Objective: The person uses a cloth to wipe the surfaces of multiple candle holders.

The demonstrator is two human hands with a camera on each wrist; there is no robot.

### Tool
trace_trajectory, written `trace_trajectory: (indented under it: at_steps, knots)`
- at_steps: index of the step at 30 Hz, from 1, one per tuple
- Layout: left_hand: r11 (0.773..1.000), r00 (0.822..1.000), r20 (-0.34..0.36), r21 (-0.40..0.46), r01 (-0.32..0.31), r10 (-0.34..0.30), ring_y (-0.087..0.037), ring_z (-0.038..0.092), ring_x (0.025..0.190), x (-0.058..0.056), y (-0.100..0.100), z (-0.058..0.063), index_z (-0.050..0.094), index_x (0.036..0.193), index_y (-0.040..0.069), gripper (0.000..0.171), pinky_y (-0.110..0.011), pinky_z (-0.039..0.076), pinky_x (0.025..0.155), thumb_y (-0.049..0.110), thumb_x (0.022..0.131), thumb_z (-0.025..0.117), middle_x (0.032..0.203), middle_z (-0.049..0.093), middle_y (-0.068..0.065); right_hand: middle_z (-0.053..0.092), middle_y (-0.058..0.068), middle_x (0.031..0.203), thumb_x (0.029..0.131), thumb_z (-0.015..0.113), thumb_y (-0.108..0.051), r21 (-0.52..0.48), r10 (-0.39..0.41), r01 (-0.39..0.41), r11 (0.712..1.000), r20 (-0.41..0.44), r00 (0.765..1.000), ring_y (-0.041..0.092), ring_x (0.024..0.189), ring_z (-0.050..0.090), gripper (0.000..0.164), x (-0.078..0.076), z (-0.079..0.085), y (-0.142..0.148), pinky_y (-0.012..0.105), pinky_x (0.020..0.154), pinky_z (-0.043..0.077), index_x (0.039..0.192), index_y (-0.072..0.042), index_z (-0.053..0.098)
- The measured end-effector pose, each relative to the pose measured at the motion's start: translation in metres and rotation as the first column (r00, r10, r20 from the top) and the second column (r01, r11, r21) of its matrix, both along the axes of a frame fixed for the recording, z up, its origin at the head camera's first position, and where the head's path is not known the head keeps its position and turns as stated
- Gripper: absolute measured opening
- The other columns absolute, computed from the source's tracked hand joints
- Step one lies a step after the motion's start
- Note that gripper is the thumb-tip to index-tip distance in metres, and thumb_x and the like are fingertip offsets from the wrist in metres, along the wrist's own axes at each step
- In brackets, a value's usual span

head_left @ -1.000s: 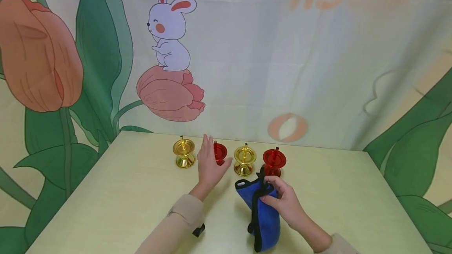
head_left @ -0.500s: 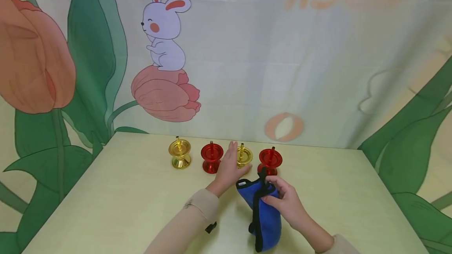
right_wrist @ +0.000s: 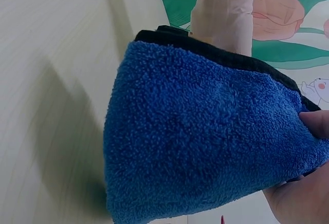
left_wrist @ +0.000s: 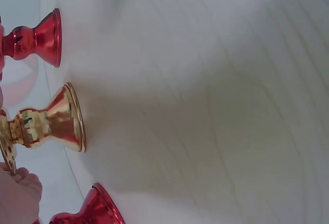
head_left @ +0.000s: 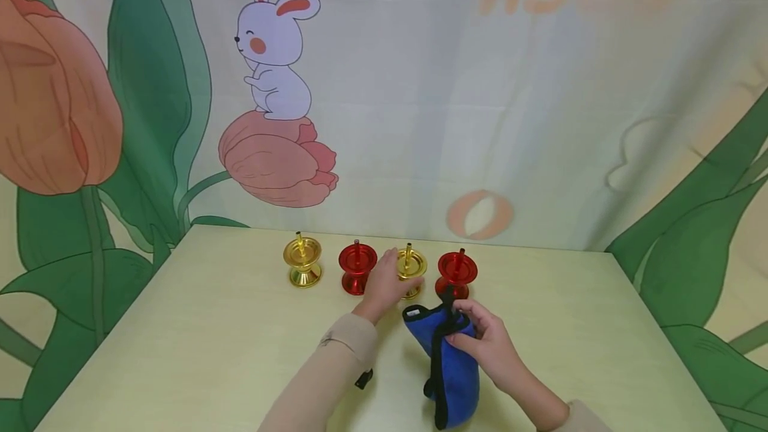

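Inner gold candle holder (head_left: pixel 413 263): standing upright on the table, third from left in the row of four; left hand is covering part of its left side.
Left hand (head_left: pixel 385 287): curling round that holder's dish, fingers lying along the left side, thumb reaching across the front; left wrist view is showing skin touching the dish rim. Gap is spanning roughly the dish width. Fingertips are partly hidden.
Blue cloth (head_left: pixel 461 379): hanging from the right hand in front of the row, black trim running down its edge; can't tell whether its bottom is touching the table.
Right hand (head_left: pixel 491 345): pinching the cloth near its top between thumb and fingers, fingers bent, hardly any gap.
Right-end red candle holder (head_left: pixel 457 272): standing just behind the cloth's top, which is overlapping its base in the head view.
Inner red candle holder (head_left: pixel 357 265): standing just left of the left hand.
Left-end gold candle holder (head_left: pixel 303 260): standing at the row's far left.
Table (head_left: pixel 576 325): carrying all four holders.
Change vs 1.0 s ago: left hand is now sitting at the inner gold holder instead of the inner red one; vs 0.5 s ago its fingers are closing in tighter. Right hand is keeping its pinch.
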State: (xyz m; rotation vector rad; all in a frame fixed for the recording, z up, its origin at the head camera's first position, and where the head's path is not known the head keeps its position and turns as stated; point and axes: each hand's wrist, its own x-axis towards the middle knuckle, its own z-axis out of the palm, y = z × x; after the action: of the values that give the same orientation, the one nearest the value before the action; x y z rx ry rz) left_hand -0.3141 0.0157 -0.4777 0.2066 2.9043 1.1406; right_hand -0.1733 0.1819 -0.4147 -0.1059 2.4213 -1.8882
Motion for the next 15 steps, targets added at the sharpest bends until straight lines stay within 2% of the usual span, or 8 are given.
trace_trajectory:
  at_steps: [8, 11, 15]
  knots:
    - [1.000, 0.995, -0.096, 0.017, -0.019, 0.020, -0.024, 0.044, 0.119, 0.013, -0.006, -0.006, 0.036, 0.134, 0.008, 0.080, -0.040, 0.039, 0.097, 0.049, 0.072, 0.066, 0.132, 0.045, -0.009, 0.057, 0.018, 0.116, 0.077, 0.058, 0.006, 0.003, -0.029, 0.029, 1.000, -0.004, 1.000, 0.027, 0.106, 0.053, 0.038, -0.001, 0.002, 0.002, 0.042, 0.091, 0.043, 0.113, -0.001, 0.051]
    - [1.000, 0.989, -0.144, 0.007, -0.019, 0.020, -0.025, 0.044, 0.119, 0.019, -0.010, -0.009, 0.039, 0.133, 0.009, 0.079, -0.042, 0.040, 0.096, 0.051, 0.071, 0.066, 0.132, 0.046, -0.008, 0.057, 0.019, 0.115, 0.077, 0.059, 0.004, 0.005, -0.044, 0.044, 0.999, -0.018, 0.999, 0.021, 0.101, 0.055, 0.038, -0.002, 0.005, 0.006, 0.041, 0.089, 0.045, 0.113, -0.001, 0.051]
    - [0.999, 0.981, -0.194, -0.024, 0.023, -0.027, -0.025, 0.043, 0.121, 0.028, -0.020, -0.008, 0.040, 0.132, 0.008, 0.081, -0.041, 0.039, 0.097, 0.054, 0.070, 0.064, 0.133, 0.046, -0.007, 0.060, 0.012, 0.111, 0.077, 0.060, 0.002, 0.006, -0.064, 0.064, 0.998, -0.046, 0.997, 0.009, 0.094, 0.055, 0.039, -0.003, 0.010, 0.012, 0.037, 0.087, 0.045, 0.114, -0.001, 0.050]
